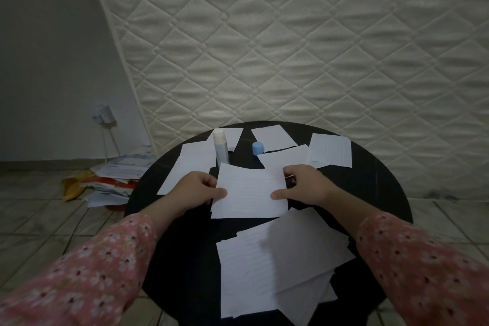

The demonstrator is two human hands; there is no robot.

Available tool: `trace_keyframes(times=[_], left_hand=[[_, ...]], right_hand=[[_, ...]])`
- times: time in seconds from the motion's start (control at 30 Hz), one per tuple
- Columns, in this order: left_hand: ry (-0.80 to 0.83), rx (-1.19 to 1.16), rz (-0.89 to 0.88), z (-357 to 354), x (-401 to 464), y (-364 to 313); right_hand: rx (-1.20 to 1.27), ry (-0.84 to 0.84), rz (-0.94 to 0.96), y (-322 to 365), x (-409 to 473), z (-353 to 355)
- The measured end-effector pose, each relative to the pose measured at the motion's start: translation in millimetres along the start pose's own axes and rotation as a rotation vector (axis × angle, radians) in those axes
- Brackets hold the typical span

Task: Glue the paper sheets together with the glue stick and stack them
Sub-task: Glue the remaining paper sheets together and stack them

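Both hands – left hand [197, 189] and right hand [307, 188] – pinch one lined sheet [250, 194] by its side edges above the round black worktop [185, 233]; glue stick [221, 149] stands uncapped behind.

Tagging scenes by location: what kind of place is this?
Probably a room in a home, maybe a bedroom or spare room: a quilted mattress leans upright against the wall, the floor is tiled, and papers are piled on it beside a small round black table.

Matt lined paper sheet [250, 194] on a smooth black table [370, 174].
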State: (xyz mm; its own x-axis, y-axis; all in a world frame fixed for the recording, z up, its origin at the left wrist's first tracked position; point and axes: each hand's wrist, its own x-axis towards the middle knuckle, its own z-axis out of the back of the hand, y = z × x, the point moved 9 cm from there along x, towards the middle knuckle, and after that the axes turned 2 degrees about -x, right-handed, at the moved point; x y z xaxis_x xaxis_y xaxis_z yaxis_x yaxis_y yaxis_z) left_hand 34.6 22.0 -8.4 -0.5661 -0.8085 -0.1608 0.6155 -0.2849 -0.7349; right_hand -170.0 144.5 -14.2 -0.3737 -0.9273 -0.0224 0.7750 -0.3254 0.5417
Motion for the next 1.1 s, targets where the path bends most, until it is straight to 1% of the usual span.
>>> trace_keyframes(times=[0.2,0.27,0.37,0.57,0.77,1.0,1.1], left_hand=[[0.047,0.06,0.025,6.3,-2.3,5.5],[0.014,0.052,0.024,11.2,-1.5,7.4],[-0.049,0.105,0.026,19.6,0.5,9.2],[0.056,0.139,0.112,16.3,0.1,16.9],[0.069,0.148,0.092,13.3,3.7,21.2],[0.05,0.332,0.041,9.1,6.3,12.5],[-0.028,0.414,0.042,17.0,5.7,10.7]], right_hand=[[-0.142,-0.063,0.093,14.9,2.4,-3.2],[-0.167,-0.07,0.11,17.9,3.6,-5.0],[-0.216,-0.075,0.123,20.7,3.9,-6.5],[-0.247,-0.068,0.118,22.9,3.0,-7.6],[-0.269,-0.062,0.13,24.2,0.9,-6.7],[-0.264,-0.05,0.134,25.2,-0.6,-7.4],[-0.275,-0.048,0.138,26.2,-0.7,-6.9]])
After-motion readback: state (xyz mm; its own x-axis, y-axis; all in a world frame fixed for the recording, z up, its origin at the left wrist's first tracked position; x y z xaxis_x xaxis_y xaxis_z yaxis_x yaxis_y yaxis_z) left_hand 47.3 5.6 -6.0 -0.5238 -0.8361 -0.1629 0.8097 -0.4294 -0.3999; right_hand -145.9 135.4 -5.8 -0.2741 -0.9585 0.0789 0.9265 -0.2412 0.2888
